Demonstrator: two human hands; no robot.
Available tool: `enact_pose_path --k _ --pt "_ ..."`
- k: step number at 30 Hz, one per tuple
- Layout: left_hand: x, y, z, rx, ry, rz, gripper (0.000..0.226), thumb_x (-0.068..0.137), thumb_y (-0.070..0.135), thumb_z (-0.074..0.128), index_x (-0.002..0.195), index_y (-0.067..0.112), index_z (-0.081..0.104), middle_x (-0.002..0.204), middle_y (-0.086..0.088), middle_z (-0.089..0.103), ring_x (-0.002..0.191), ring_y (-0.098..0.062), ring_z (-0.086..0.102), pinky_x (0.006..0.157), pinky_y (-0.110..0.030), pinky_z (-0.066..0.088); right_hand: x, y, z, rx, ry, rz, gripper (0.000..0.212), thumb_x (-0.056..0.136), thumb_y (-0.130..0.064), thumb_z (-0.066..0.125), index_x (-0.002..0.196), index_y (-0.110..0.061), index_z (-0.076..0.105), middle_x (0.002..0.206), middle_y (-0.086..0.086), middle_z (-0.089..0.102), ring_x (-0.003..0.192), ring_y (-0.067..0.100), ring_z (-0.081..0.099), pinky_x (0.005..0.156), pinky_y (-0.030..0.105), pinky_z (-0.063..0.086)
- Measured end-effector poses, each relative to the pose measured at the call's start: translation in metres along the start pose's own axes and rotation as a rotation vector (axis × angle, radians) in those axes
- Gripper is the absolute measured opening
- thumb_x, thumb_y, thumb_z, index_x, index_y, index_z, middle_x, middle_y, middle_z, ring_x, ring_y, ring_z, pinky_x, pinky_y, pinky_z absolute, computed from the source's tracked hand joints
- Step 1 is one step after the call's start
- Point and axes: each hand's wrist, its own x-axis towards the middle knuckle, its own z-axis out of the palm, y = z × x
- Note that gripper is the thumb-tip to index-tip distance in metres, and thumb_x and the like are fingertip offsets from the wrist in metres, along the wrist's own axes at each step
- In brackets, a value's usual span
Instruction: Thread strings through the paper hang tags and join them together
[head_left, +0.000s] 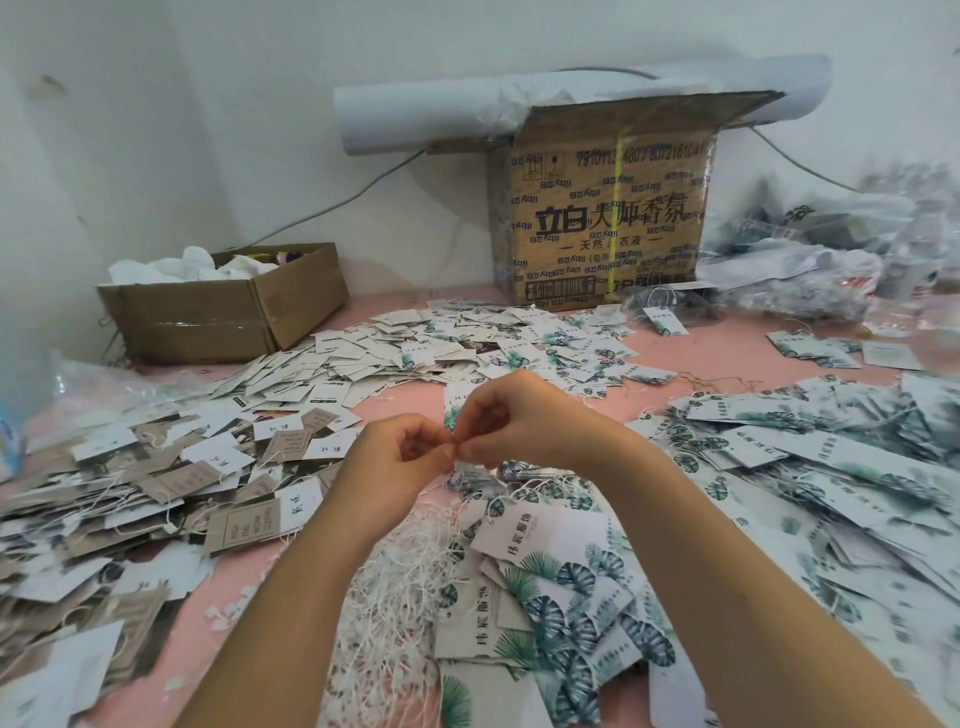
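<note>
Forearms (291, 597) converge; left hand (400, 457) and right hand (514, 415) pinch one hang tag (456, 404).

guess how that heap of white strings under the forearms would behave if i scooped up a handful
The heap of white strings looks thin and curly, so probably floppy and very light. The strands cross and loop, so a handful would likely come up tangled. Some lie against the leaf-print tags, which may shift too.
</note>
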Motion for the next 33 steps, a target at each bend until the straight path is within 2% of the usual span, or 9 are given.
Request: enact_pose_path --k 5,9,11,16,21,26,29,31,33 --pt "0.0 0.001 -0.001 0.023 -0.006 -0.009 0.009 0.084 0.01 0.067 0.079 0.018 0.066 0.079 -0.006 0.07 0.077 -0.018 0.063 0.074 -0.03 0.048 -0.001 0.0 -0.002 0.032 0.005 0.017 0.013 0.082 0.004 0.064 0.077 -0.007 0.067 0.063 0.001 0.064 0.053 0.009 0.059 0.06 0.02 0.055" --pt "0.0 -0.001 0.001 0.071 0.0 0.005 0.006 0.083 0.022 0.069 0.084 0.022 0.063 0.083 0.007 0.065 0.077 -0.009 0.057 0.067 -0.023 0.043 0.0 -0.002 0.002 -0.079 0.074 -0.04 0.015 0.078 0.006 0.065 0.08 -0.009 0.069 0.072 0.008 0.068 0.061 0.011 0.059 0.065 0.027 0.054" --pt "0.0 -0.003 0.002 0.093 -0.001 0.026 0.012 0.083 0.032 0.067 0.091 0.024 0.061 0.088 0.012 0.063 0.086 -0.004 0.057 0.069 -0.023 0.041 0.001 -0.004 0.002 -0.091 0.112 -0.071 0.021 0.076 0.005 0.064 0.077 -0.015 0.067 0.072 0.002 0.067 0.065 0.01 0.059 0.069 0.027 0.053" --pt "0.001 -0.004 0.005 0.078 0.032 0.078 0.02 0.093 0.021 0.056 0.075 0.02 0.065 0.072 0.002 0.068 0.075 -0.025 0.058 0.072 -0.033 0.042 0.001 -0.004 -0.001 0.003 0.286 -0.08 0.03 0.079 0.006 0.061 0.068 -0.022 0.06 0.069 -0.005 0.062 0.068 0.012 0.059 0.069 0.027 0.053" --pt "0.001 -0.005 0.0 0.06 0.011 0.047 0.021 0.094 0.018 0.053 0.076 0.018 0.065 0.059 0.013 0.064 0.061 0.002 0.055 0.062 -0.013 0.041 -0.003 -0.001 -0.018 0.284 0.618 0.023 0.028 0.084 0.007 0.053 0.073 -0.018 0.057 0.073 0.001 0.06 0.066 0.013 0.056 0.067 0.027 0.053" --pt "0.002 -0.008 0.001 0.081 0.006 0.006 0.022 0.094 0.018 0.053 0.076 0.019 0.065 0.068 0.005 0.062 0.067 -0.01 0.053 0.068 -0.026 0.042 -0.005 0.01 -0.037 1.044 0.799 0.132 0.019 0.089 0.01 0.046 0.081 -0.006 0.052 0.078 0.012 0.057 0.071 0.023 0.064 0.069 0.033 0.058" --pt "0.002 -0.008 0.001 0.104 -0.017 -0.001 0.021 0.095 0.018 0.053 0.077 0.02 0.065 0.069 0.003 0.061 0.066 -0.011 0.051 0.068 -0.028 0.041 -0.004 0.015 -0.038 1.363 0.794 0.153 0.017 0.092 0.009 0.041 0.086 -0.005 0.049 0.079 0.015 0.053 0.066 0.023 0.061 0.056 0.028 0.057" --pt "0.002 -0.008 0.002 0.117 -0.018 -0.003 0.021 0.095 0.018 0.052 0.078 0.021 0.065 0.068 0.004 0.06 0.065 -0.011 0.051 0.068 -0.028 0.041 -0.003 0.016 -0.036 1.344 0.771 0.187 0.02 0.091 0.009 0.036 0.086 -0.005 0.049 0.073 0.009 0.047 0.057 0.015 0.05 0.045 0.021 0.047" --pt "0.002 -0.008 0.002 0.113 -0.003 0.003 0.022 0.095 0.016 0.052 0.079 0.021 0.065 0.067 0.006 0.06 0.063 -0.006 0.052 0.065 -0.023 0.041 -0.002 0.017 -0.032 1.03 0.673 0.194 0.022 0.089 0.008 0.037 0.083 -0.007 0.052 0.068 0.003 0.044 0.052 0.01 0.041 0.042 0.018 0.037"
